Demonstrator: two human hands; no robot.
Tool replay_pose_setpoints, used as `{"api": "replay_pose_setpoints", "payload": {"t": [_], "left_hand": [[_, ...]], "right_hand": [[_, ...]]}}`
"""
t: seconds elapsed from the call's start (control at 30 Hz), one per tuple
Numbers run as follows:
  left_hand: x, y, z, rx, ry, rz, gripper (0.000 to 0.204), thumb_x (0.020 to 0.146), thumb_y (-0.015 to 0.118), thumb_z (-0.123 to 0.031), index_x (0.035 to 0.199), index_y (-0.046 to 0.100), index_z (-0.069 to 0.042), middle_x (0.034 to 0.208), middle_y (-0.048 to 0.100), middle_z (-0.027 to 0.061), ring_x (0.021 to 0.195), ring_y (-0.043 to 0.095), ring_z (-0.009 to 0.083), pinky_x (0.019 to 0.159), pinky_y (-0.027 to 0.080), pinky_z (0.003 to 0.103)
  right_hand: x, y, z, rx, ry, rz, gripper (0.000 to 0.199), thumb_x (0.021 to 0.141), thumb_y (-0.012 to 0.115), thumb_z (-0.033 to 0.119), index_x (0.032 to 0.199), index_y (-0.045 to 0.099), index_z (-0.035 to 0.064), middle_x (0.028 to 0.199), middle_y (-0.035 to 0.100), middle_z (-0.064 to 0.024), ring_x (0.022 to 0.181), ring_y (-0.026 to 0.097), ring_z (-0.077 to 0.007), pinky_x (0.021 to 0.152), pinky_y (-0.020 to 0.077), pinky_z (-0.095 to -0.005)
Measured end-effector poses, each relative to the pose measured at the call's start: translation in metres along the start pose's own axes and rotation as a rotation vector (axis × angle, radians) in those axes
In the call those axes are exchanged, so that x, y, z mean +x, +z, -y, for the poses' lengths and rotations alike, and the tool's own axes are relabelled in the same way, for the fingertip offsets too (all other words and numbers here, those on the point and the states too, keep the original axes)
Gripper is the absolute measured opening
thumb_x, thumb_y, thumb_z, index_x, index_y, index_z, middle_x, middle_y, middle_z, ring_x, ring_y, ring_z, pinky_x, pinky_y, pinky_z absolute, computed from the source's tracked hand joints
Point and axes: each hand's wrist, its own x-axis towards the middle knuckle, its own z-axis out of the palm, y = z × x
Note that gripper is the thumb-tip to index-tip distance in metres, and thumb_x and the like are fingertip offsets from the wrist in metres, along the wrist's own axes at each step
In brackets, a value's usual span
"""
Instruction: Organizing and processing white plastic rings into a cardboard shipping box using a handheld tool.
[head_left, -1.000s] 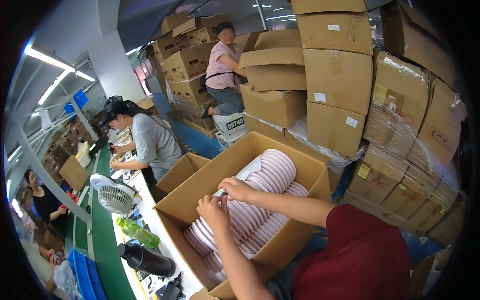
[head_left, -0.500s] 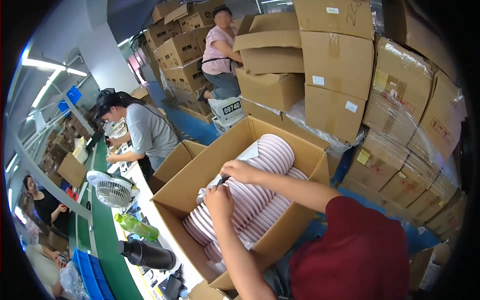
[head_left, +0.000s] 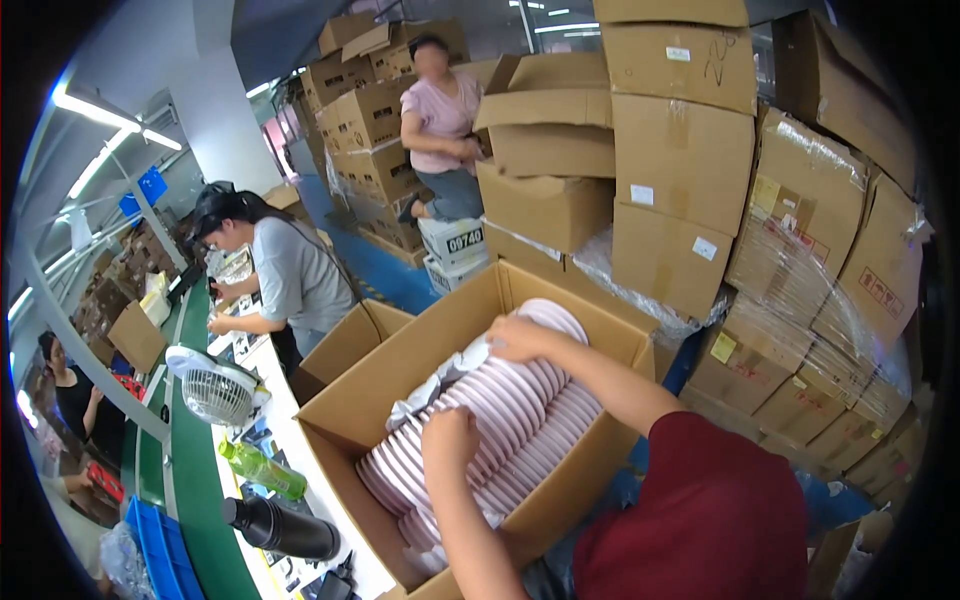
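Pale pink, ring-edged discs [head_left: 525, 405] stand on edge in two packed rows inside an open cardboard box [head_left: 400, 345]. A crumpled grey-white sheet [head_left: 440, 382] lies along the left side of the upper row. At the sheet's far end, my right hand [head_left: 518, 338] is over the discs with its fingers bent and closed on the sheet's edge. My left hand [head_left: 450, 437] is closed above the nearer discs, a little apart from the sheet; its fingertips are hidden, so I cannot see what they hold.
Left of the box is a white bench with a black bottle [head_left: 282, 528], a green bottle [head_left: 262, 470] and a fan [head_left: 212, 387], beside a green conveyor [head_left: 205, 500]. Stacked cartons [head_left: 683, 150] rise behind and right. Co-workers stand at the conveyor and by the cartons.
My right hand has moved toward the far end of the row, and the sheet now stretches farther along it. My left hand has shifted right, off the sheet's near end.
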Motion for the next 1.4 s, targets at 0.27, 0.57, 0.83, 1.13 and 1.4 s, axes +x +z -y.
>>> {"api": "replay_pose_setpoints", "payload": {"t": [0.27, 0.57, 0.83, 1.13, 1.4], "left_hand": [[-0.006, 0.0, -0.003, -0.012, -0.086, 0.114, 0.02, 0.085, 0.063, -0.02, 0.092, 0.074, -0.005, 0.092, 0.071, 0.0203, 0.088, 0.068, 0.0373, 0.081, 0.054, 0.047], [0.005, 0.005, 0.004, 0.002, -0.105, 0.094, 0.019, 0.08, 0.059, -0.015, 0.083, 0.071, -0.002, 0.092, 0.07, 0.0227, 0.087, 0.067, 0.0397, 0.08, 0.054, 0.048], [0.009, -0.004, -0.009, -0.044, -0.093, 0.138, 0.018, 0.078, 0.059, -0.013, 0.083, 0.071, -0.001, 0.09, 0.069, 0.0235, 0.087, 0.067, 0.0403, 0.08, 0.054, 0.048], [-0.002, -0.001, -0.002, -0.049, -0.099, 0.157, 0.022, 0.082, 0.06, -0.019, 0.091, 0.074, -0.005, 0.094, 0.07, 0.0213, 0.09, 0.068, 0.0379, 0.083, 0.054, 0.047], [0.002, -0.005, 0.0, -0.055, -0.097, 0.177, 0.023, 0.085, 0.062, -0.021, 0.097, 0.074, -0.006, 0.092, 0.07, 0.023, 0.089, 0.068, 0.0385, 0.082, 0.054, 0.046]], "right_hand": [[-0.009, -0.004, 0.007, -0.101, 0.072, 0.164, 0.037, 0.085, 0.064, 0.032, 0.118, 0.067, 0.0143, 0.12, 0.064, -0.0145, 0.118, 0.057, -0.0333, 0.099, 0.0411, -0.0512], [-0.005, -0.009, -0.002, -0.031, -0.005, -0.052, 0.026, 0.076, 0.069, 0.017, 0.1, 0.073, 0.0067, 0.107, 0.07, -0.0181, 0.105, 0.065, -0.0344, 0.094, 0.0491, -0.0438], [-0.005, -0.011, -0.008, 0.01, 0.095, -0.115, 0.021, 0.073, 0.068, 0.014, 0.091, 0.073, 0.005, 0.096, 0.071, -0.0194, 0.095, 0.067, -0.0353, 0.086, 0.0522, -0.0429], [-0.012, -0.016, 0.021, -0.136, 0.223, -0.058, 0.03, 0.08, 0.06, 0.033, 0.089, 0.074, 0.0079, 0.088, 0.072, -0.0183, 0.091, 0.069, -0.0355, 0.089, 0.0452, -0.0506], [-0.004, -0.012, 0.025, -0.133, 0.316, -0.099, 0.028, 0.088, 0.057, 0.033, 0.095, 0.075, 0.0132, 0.084, 0.073, -0.0136, 0.09, 0.068, -0.033, 0.09, 0.031, -0.0498]]}}
